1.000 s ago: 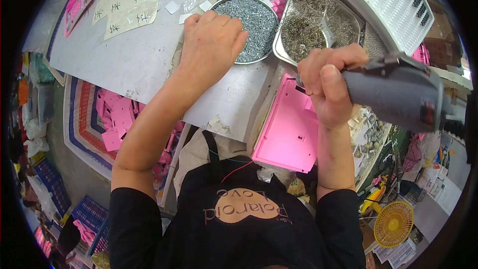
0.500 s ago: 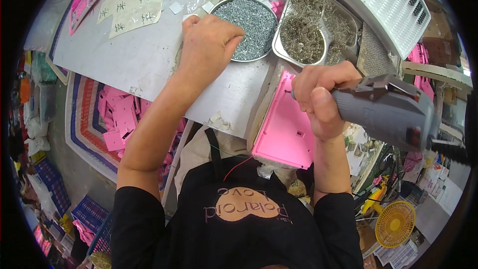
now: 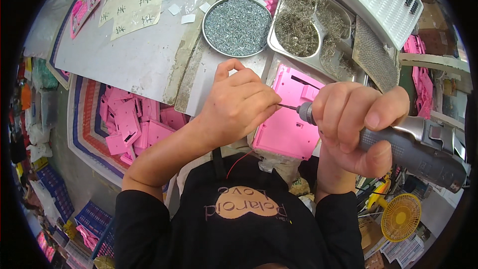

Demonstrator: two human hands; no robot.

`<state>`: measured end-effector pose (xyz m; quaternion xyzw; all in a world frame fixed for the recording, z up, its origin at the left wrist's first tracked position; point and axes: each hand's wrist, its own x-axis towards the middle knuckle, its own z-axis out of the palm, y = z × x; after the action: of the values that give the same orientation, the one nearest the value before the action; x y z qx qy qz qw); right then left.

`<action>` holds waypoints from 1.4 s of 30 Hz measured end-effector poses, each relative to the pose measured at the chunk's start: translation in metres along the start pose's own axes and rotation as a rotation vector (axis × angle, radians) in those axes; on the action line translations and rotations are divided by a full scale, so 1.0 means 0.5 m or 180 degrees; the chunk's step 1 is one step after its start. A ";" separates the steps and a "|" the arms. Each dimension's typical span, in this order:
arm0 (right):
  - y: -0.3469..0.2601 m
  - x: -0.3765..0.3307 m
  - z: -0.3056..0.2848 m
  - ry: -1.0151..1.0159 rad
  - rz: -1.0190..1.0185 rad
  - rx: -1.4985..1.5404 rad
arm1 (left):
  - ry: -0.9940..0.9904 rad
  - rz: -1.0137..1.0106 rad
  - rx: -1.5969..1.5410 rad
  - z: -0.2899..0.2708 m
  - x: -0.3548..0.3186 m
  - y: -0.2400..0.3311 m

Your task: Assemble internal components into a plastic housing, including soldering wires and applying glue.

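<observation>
- left hand [image 3: 242,102] — fingertips pressed together at the driver bit's [image 3: 289,107] tip, can't tell if anything's pinched
- right hand's [image 3: 351,124] wrapped round the grey electric screwdriver [image 3: 423,153]
- pink panel [image 3: 284,134] lies below both

Yellow fan [image 3: 401,217] at lower right — marked paper sheet [image 3: 133,5], upper left.

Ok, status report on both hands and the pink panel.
Right hand holding grey power screwdriver. Left hand at its bit. Pink panel below, partly hidden by hands.
</observation>
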<state>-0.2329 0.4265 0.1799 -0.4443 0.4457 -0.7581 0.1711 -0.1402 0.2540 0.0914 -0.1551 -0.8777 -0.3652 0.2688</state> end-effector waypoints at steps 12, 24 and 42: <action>-0.004 -0.038 0.035 0.0397 0.0331 0.0373 | -0.0394 0.0257 -0.0068 -0.018 -0.007 0.014; 0.034 -0.084 0.094 0.0459 0.0898 -0.0278 | 0.0000 -0.0645 -0.0467 -0.058 -0.087 -0.019; -0.001 -0.066 0.070 0.0068 0.0370 0.0201 | -0.0294 -0.0426 -0.0376 -0.017 -0.091 0.053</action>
<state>-0.1858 0.4299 0.1704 -0.4039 0.4484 -0.7652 0.2240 -0.0882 0.2626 0.0844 -0.1283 -0.8745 -0.4259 0.1934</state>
